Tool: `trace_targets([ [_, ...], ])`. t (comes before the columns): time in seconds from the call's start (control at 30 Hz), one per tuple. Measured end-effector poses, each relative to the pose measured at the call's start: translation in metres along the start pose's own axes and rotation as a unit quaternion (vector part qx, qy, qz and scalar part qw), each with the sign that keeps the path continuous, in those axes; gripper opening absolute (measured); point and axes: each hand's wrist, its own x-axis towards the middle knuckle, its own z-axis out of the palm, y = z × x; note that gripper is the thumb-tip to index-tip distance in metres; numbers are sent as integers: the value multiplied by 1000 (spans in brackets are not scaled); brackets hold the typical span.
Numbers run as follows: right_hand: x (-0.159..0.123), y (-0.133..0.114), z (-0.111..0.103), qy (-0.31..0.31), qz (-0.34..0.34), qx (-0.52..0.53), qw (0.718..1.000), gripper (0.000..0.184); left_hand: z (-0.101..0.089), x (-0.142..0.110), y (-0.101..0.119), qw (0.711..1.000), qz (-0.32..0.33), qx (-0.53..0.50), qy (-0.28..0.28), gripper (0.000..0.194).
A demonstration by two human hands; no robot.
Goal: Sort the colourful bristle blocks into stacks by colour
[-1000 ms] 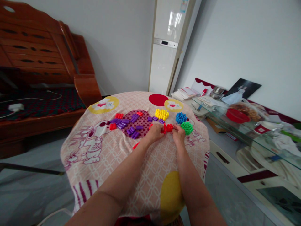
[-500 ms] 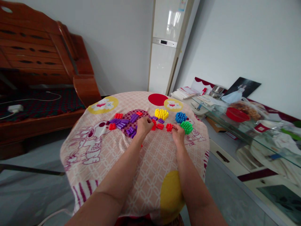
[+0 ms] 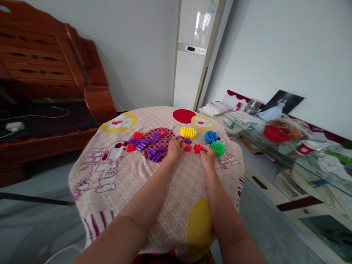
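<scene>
The left hand [image 3: 175,148], over the purple pieces in the preceding frame, has shifted right to the small red plastic pieces [image 3: 188,147] near the middle of the worktop. That move uncovers the short purple plastic bars [image 3: 162,149] just left of it. The right hand [image 3: 208,156] has stayed at the knobbly red plastic cluster [image 3: 197,148], which sits just right of those red pieces, apart from them.

Around them, from the left: a carved reddish-brown wooden bench [image 3: 35,68] with a white plastic adapter [image 3: 15,127] on its dark patterned seat; then the round worktop [image 3: 132,198], covered by a pale pink printed cloth. On it lie a row of red plastic bars [image 3: 138,135], more purple bars, a studded yellow plastic cluster [image 3: 188,132] beyond the hands, a studded blue plastic ball [image 3: 211,136], and a studded green plastic ball [image 3: 218,149] just beside the right hand. Farther right, a cluttered glass shelf [image 3: 242,128] carries a red bowl [image 3: 276,134].

Both forearms reach forward from the near edge. The left hand is palm down, its fingers partly covering the red pieces; whether its grip has one cannot be told. The right grip pinches the red cluster's right side with its fingertips.
</scene>
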Motion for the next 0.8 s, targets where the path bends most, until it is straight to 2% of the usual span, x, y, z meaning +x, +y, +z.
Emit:
trace_targets([
  [0.1,-2,-2,1,0,5,24,1000,51,3,-2,4,999,4,38,-39,26],
  [0.2,-2,-4,1,-1,9,20,1000,52,2,-5,11,995,-24,78,-58,31],
  [0.3,-2,-5,0,-6,5,8,1000,51,1,-9,17,992,-55,103,-51,32],
  [0.4,-2,-4,0,-7,1,10,1000,50,3,-11,21,993,-39,112,-21,28],
  [0.5,-3,-3,0,-10,-9,14,1000,48,6,-10,24,996,8,88,7,21],
  [0.6,-3,-2,-1,-4,-14,4,1000,48,10,-8,27,998,48,34,-9,14],
  [0.8,-3,-6,-2,-4,-16,-6,1000,45,20,-12,29,995,33,-81,-48,18],
])
